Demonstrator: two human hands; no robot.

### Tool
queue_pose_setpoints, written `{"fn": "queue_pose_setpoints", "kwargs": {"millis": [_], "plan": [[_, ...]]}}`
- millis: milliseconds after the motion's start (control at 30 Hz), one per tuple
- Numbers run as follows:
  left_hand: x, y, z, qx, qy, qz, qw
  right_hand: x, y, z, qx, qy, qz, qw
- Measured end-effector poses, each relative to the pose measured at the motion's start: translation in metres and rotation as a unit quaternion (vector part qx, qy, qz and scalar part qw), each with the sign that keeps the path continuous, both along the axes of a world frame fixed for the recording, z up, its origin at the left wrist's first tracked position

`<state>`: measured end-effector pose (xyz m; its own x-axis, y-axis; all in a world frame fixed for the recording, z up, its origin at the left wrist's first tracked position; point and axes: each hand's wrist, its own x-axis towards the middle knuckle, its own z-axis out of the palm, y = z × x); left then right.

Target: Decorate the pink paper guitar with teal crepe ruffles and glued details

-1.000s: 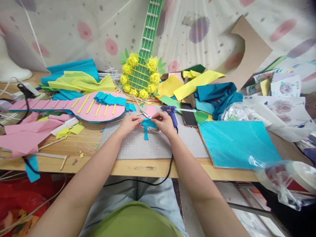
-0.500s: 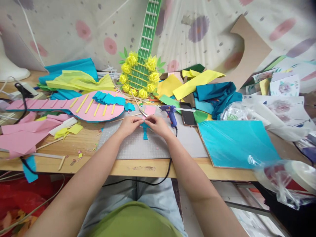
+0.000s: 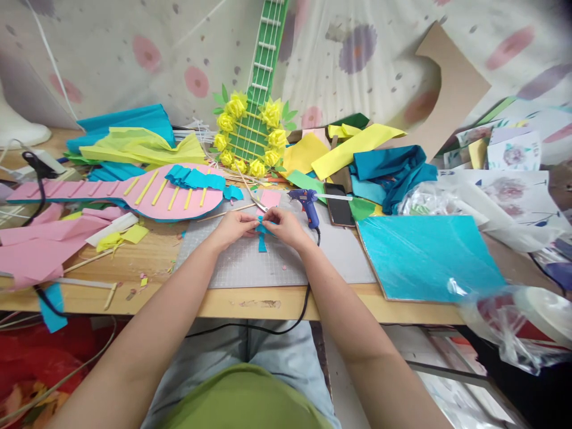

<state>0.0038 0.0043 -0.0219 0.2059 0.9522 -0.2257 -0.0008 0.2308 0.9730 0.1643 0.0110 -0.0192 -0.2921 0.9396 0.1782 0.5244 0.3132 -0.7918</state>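
Observation:
Over the grey cutting mat (image 3: 241, 268), my left hand (image 3: 236, 229) and my right hand (image 3: 282, 226) meet, fingertips pinched on a small strip of blue crepe paper (image 3: 262, 243). Its lower end hangs down between them; the upper part is partly covered by my fingers. Just beyond my fingertips lie scissors (image 3: 260, 203) beside a pink paper square (image 3: 270, 198). To the right of my right hand is a blue glue gun (image 3: 307, 205) with a clear glue stick in its back. A pink paper instrument (image 3: 174, 196) with yellow strips and ruffled blue crepe paper lies left of the mat.
A green paper guitar (image 3: 252, 134) with yellow paper flowers leans at the back. A phone (image 3: 340, 210) and a blue board (image 3: 429, 259) lie to the right. Pink paper (image 3: 49, 241) is heaped at left. The glue gun's black cord (image 3: 307, 304) hangs over the table's front edge.
My fingers have shifted slightly on the blue crepe paper, and more of it shows between my fingertips. The whole view has moved a little; other things stay in place.

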Motion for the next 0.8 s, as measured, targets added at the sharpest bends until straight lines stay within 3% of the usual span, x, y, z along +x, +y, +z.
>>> {"fn": "queue_pose_setpoints", "kwargs": {"millis": [433, 800], "plan": [[-0.0004, -0.0002, 0.0031, 0.045, -0.005, 0.004, 0.999, 0.0027, -0.0011, 0.0021, -0.037, 0.016, 0.002, 0.999], [0.0039, 0.0009, 0.0016, 0.085, 0.025, 0.041, 0.995, -0.0030, 0.0012, 0.0006, 0.005, -0.016, -0.016, 1.000]]}}
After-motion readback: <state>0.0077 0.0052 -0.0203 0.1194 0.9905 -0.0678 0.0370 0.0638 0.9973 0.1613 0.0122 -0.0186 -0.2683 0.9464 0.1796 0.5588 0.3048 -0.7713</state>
